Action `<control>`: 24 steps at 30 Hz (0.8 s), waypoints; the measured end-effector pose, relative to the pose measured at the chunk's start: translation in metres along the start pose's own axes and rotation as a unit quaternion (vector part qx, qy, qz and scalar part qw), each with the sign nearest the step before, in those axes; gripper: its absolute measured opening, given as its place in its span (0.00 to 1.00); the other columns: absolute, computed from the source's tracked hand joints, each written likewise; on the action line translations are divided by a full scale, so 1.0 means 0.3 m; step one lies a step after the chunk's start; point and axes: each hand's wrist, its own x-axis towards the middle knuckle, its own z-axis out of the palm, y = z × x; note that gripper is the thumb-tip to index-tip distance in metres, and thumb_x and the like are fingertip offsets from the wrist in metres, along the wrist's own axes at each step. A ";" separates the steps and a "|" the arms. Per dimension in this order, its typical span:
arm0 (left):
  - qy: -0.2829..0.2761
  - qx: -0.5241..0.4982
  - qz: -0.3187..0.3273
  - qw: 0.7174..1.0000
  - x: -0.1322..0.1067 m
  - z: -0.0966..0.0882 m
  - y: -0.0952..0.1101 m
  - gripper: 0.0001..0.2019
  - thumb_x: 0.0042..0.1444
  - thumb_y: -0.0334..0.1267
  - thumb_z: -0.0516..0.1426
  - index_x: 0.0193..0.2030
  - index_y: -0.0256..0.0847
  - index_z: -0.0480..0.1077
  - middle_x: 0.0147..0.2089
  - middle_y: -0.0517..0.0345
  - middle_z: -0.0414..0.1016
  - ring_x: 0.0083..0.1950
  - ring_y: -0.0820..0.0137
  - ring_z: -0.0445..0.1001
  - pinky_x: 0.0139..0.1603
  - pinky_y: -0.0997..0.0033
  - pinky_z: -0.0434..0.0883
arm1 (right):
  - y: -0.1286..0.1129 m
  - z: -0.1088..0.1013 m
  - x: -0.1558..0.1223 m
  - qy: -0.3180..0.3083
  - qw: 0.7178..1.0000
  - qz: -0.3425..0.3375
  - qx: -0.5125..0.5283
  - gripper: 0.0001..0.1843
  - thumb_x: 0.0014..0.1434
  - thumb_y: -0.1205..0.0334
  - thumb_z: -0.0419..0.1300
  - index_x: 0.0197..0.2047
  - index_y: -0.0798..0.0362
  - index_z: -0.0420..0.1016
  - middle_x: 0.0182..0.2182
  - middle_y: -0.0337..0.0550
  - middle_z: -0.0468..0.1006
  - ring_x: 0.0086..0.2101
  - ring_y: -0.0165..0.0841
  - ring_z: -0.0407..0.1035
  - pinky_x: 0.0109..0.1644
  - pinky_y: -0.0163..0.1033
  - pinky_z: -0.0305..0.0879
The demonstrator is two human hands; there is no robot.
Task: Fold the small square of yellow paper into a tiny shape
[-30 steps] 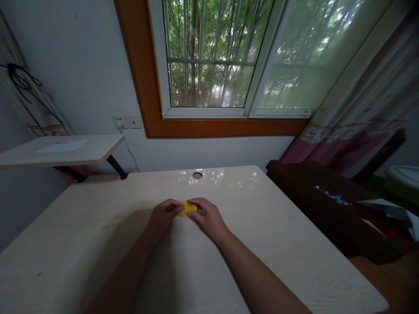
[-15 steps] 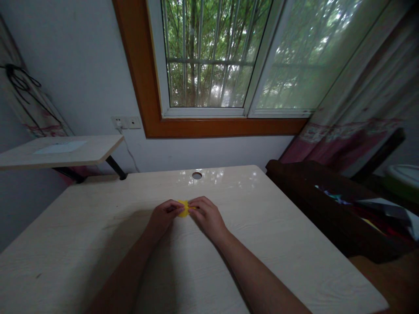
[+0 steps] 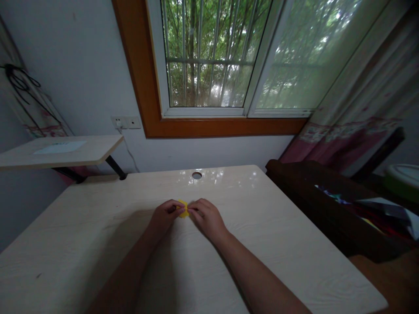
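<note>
A small, thin yellow piece that looks like folded paper (image 3: 183,214) is held between my two hands, low over the pale wooden desk (image 3: 196,266). My left hand (image 3: 163,217) pinches its left side between thumb and fingers. From the right, my right hand (image 3: 208,218) is closed in a pinch at the piece's other side. Fingertips of both hands nearly meet at its middle and hide much of it, so its exact shape cannot be made out.
A raised shelf (image 3: 94,148) with a pale sheet (image 3: 60,147) stands at the desk's back left. Near the back edge is a round cable hole (image 3: 197,175). Dark furniture (image 3: 304,196) borders the right side. A barred window (image 3: 209,56) lies beyond.
My right fingers have shifted slightly, and the yellow bit that stuck out on their right side no longer shows. My left hand stays almost in place.
</note>
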 end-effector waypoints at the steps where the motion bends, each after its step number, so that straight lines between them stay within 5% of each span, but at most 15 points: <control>1: 0.002 0.015 0.007 1.000 -0.001 0.001 0.003 0.09 0.52 0.42 0.62 0.37 0.40 0.76 0.38 0.57 0.80 0.38 0.67 0.77 0.41 0.70 0.72 | 0.000 0.000 0.000 -0.004 1.000 -0.002 -0.008 0.05 0.64 0.66 0.57 0.41 0.50 0.75 0.35 0.43 0.77 0.39 0.35 0.69 0.46 0.40 0.66; 13: 0.078 0.205 0.198 0.955 0.016 0.002 -0.050 0.05 0.58 0.39 0.59 0.35 0.45 0.78 0.46 0.53 0.66 0.44 0.68 0.72 0.48 0.62 0.73 | -0.015 -0.010 0.004 -0.030 0.993 -0.007 -0.118 0.05 0.65 0.66 0.55 0.41 0.52 0.72 0.37 0.46 0.75 0.40 0.38 0.66 0.46 0.43 0.65; 19: 0.080 0.339 0.246 0.904 -0.002 -0.008 -0.011 0.04 0.58 0.38 0.60 0.36 0.46 0.78 0.38 0.55 0.70 0.40 0.66 0.68 0.47 0.60 0.68 | -0.024 -0.010 0.005 -0.038 0.988 -0.017 -0.151 0.06 0.66 0.65 0.54 0.41 0.52 0.72 0.37 0.46 0.75 0.40 0.38 0.66 0.44 0.42 0.65; 24: 0.030 0.302 0.222 0.927 -0.014 -0.003 0.021 0.08 0.62 0.37 0.55 0.36 0.42 0.75 0.35 0.56 0.73 0.39 0.68 0.71 0.43 0.67 0.69 | -0.021 -0.006 0.005 -0.031 0.988 -0.029 -0.152 0.04 0.65 0.65 0.56 0.41 0.51 0.73 0.37 0.45 0.75 0.39 0.38 0.66 0.44 0.42 0.65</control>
